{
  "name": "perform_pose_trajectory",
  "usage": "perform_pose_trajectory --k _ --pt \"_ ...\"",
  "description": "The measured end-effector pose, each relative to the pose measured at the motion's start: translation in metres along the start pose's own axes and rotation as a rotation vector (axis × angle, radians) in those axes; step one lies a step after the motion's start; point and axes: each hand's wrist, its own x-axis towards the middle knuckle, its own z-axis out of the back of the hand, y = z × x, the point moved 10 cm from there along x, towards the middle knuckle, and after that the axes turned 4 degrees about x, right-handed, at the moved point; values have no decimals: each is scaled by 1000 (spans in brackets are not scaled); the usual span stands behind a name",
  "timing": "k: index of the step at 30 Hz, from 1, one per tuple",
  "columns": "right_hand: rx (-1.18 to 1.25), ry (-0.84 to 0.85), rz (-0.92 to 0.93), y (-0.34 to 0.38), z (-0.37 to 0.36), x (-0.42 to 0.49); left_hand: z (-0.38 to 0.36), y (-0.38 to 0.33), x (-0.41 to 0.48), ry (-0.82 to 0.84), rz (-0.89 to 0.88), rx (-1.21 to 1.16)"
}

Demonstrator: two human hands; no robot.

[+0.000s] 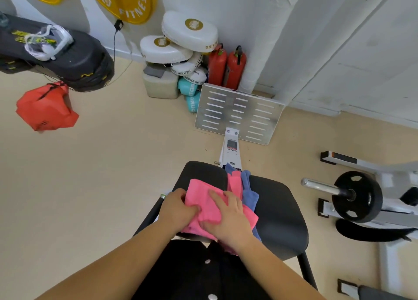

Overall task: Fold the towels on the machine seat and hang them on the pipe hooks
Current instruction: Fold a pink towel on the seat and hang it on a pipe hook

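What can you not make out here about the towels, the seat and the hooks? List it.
All in the head view.
Pipe hooks: none in frame.
Pink towel: folds hidden under the left hand and right hand.
Blue towel: mostly covered by pink cloth.
Seat: near edge hidden by black clothing.
Label on the white rail: too small to read.

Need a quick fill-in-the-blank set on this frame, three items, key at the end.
1. The towel under the left hand and right hand is ___.
2. The seat it lies on is coloured ___.
3. The number of red fire extinguishers by the wall is ___.
Missing words: pink; black; two.
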Motion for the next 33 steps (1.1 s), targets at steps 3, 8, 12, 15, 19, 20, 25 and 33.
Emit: perform_pose_trajectory --k 3,8,12,15,19,20,25,33 --pt "-12 20 -24 8 -4 6 12 -10 0 -7 -38 25" --pt "-46 38 -61 20 -16 16 17 -26 0 17 -144 97" --pt "-15 -114 -74 14 0 3 9 -36 -7 11 -242 254" --pt "109 -190 -68 -2 12 -11 10 -45 -15 -75 -283 363" --pt "369 -71 -110 -19 2 -17 -8 -60 -28 -56 -335 383" --pt "415 -70 -107 -20 2 -17 -15 -63 -29 -42 -346 381" --pt "665 1 -215 -37 0 -20 -52 -67 -27 105 -407 432" --pt "673 156 -231 -27 6 -26 -29 -28 -7 -28 -124 328"
